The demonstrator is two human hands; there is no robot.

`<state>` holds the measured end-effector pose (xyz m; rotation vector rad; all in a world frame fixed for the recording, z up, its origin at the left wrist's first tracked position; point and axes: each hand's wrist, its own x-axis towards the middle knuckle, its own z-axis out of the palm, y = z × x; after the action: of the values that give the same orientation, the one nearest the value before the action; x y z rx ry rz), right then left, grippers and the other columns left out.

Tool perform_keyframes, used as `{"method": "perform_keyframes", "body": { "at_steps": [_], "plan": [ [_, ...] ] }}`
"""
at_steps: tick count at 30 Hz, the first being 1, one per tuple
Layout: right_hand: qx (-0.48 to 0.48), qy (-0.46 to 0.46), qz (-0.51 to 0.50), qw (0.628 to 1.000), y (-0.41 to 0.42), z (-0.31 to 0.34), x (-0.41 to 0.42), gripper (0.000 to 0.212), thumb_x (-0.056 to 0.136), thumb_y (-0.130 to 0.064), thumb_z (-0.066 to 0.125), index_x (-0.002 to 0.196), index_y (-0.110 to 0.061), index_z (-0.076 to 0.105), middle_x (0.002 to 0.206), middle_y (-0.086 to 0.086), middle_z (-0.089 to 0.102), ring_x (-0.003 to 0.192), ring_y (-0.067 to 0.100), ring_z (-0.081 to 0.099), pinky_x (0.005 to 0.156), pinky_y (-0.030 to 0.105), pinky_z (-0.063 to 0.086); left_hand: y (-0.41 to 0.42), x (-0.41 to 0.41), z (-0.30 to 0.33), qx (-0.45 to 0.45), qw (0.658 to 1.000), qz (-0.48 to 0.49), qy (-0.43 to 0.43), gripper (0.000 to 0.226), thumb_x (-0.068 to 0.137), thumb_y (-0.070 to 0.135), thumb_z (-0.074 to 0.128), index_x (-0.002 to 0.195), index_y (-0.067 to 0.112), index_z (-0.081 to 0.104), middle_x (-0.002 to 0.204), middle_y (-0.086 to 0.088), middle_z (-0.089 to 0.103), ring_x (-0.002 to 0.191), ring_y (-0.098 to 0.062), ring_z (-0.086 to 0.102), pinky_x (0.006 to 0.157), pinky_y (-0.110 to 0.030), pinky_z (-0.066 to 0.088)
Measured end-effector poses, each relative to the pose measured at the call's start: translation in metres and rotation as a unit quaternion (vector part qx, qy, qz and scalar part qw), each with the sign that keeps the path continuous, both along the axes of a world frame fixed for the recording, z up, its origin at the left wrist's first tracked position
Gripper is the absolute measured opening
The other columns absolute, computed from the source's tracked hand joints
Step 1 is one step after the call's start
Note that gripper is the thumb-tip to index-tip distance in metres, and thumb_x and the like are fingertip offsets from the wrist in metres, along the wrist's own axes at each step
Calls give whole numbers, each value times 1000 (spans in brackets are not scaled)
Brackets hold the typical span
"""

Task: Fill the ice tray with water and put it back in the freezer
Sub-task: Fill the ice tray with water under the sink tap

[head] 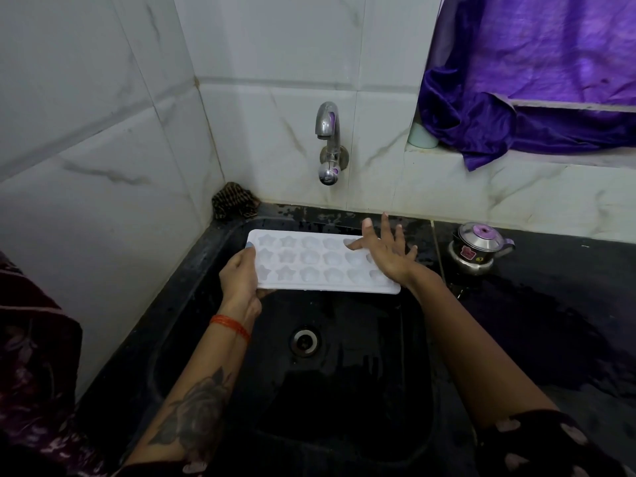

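Marble-tiled walls back a black sink (192, 284), where the left hand (239, 277) grips the ice tray (320, 287) by its end. Its far end sits under the right hand (387, 251), fingers spread flat. Beyond both hands, the tap (328, 132) looks dry; a one-sided hold could tip the tray once filled.

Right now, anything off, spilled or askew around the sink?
Nothing damaged. The ice tray is held level over the sink; the tap isn't running. The counter right of the sink looks wet, and a crumpled cloth sits in the corner.
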<state>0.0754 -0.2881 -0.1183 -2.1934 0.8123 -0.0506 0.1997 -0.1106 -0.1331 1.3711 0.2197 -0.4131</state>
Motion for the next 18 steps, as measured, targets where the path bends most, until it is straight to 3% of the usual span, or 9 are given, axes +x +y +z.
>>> {"method": "perform_keyframes", "body": {
  "at_steps": [3,5,9,11,13,16,18],
  "plan": [
    [2,-1,-13,1000,-4,0,2,65,87,-71,2,93,-51,64,157,-7,-19,141,19,-28,108,57,-23,1,0,1,0,1000,-2,1,15,95,29,53,102,17,58,82,1,61,72,-16,60,58,-33,53],
    [-47,12,-1,999,-6,0,3,62,88,-70,4,85,-51,63,157,-7,-21,140,20,-31,106,57,-26,1,-2,1,0,1000,-6,-2,16,95,30,53,101,16,59,82,1,62,72,-16,61,55,-31,54],
    [-225,15,40,973,-9,-7,2,58,89,-69,7,104,-55,61,153,-10,-30,137,21,-36,104,55,-30,2,-2,0,-2,1000,-3,5,19,95,31,54,105,16,60,82,0,62,71,-17,61,51,-31,55],
    [-254,-1,43,966,-10,-11,0,59,88,-71,6,115,-56,56,152,-12,-32,136,19,-38,104,55,-31,2,-2,0,3,1000,-1,5,18,95,31,53,104,17,59,82,0,62,70,-16,61,45,-27,53],
    [-201,-2,41,979,-8,-10,0,61,87,-72,5,122,-55,52,151,-13,-33,135,17,-39,103,53,-32,2,-2,0,5,1000,0,3,15,95,31,53,100,17,58,82,0,61,70,-15,60,41,-24,52],
    [-91,9,33,995,-2,-3,2,65,88,-68,4,122,-48,56,153,-10,-31,136,18,-38,104,53,-30,2,-2,1,2,1000,-3,7,15,95,31,53,99,17,57,83,0,61,70,-16,60,47,-29,53],
    [-51,6,17,999,-2,0,4,71,88,-68,1,120,-44,60,155,-9,-26,138,19,-34,107,55,-27,2,-2,1,0,1000,1,3,16,95,30,54,100,16,58,81,1,61,69,-16,60,42,-24,52]
  ]
}}
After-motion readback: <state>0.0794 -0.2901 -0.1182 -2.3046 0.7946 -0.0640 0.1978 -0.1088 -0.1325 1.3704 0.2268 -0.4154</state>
